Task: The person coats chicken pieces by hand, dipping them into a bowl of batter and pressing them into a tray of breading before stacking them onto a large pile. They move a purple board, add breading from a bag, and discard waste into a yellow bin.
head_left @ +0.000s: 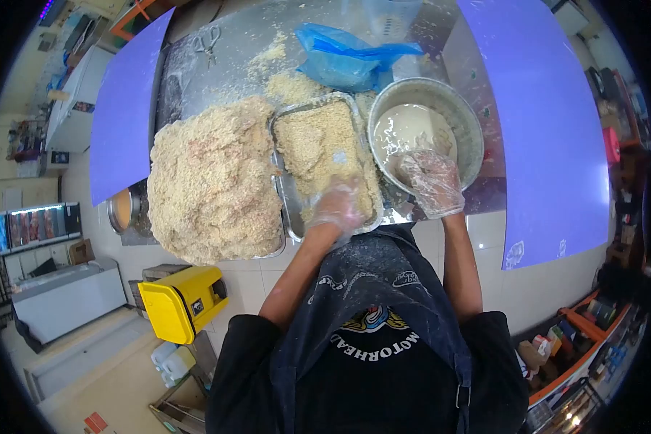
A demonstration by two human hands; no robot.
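A metal tray of pale breadcrumbs lies in front of me, with a small whitish patch on the crumbs. My left hand, in a clear plastic glove, is at the tray's near part, over the crumbs; motion blurs its fingers. To the right stands a round metal pot of creamy white batter. My right hand, gloved too, reaches over the pot's near rim. Its batter-smeared fingers are curled inward, and whatever they may hold is hidden. Left of the tray rises a big heap of crumb-coated pieces.
A blue plastic bag sits behind the tray near spilled crumbs. Scissors lie at the far left of the metal table. Purple panels flank both sides. A yellow bin stands on the floor.
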